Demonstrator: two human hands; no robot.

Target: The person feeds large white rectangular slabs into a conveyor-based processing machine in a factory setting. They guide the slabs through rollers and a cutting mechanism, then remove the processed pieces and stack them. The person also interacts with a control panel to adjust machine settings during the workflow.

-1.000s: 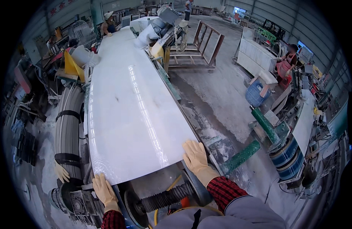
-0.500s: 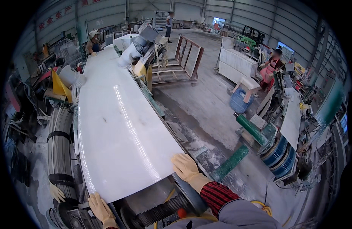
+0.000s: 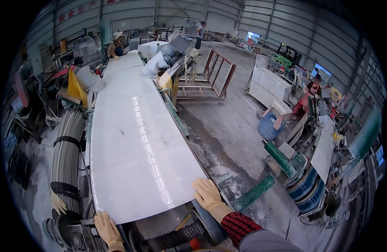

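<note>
A long, glossy white slab (image 3: 139, 138) lies flat on a machine bed and runs away from me. Both of my hands wear cream rubber gloves. At the slab's near right corner, my right hand (image 3: 211, 199) lies on the edge with fingers stretched out. My left hand (image 3: 109, 232) is low at the near left corner, fingers extended and their tips at the edge. Beneath the near end sits a ribbed dark roller or screw (image 3: 172, 238), partly hidden by the slab.
A strapped bundle of pale strips (image 3: 67, 155) stands left, with a loose glove (image 3: 58, 203) beside it. Right are green cylinders (image 3: 254, 192) and a blue barrel (image 3: 270, 125). A metal frame (image 3: 218, 75) stands beyond. One person (image 3: 116, 47) is at the slab's far end; others are farther off.
The view has turned a little left and upward, so most of the scene sits farther right and lower. Both hands keep their places at the slab's near corners.
</note>
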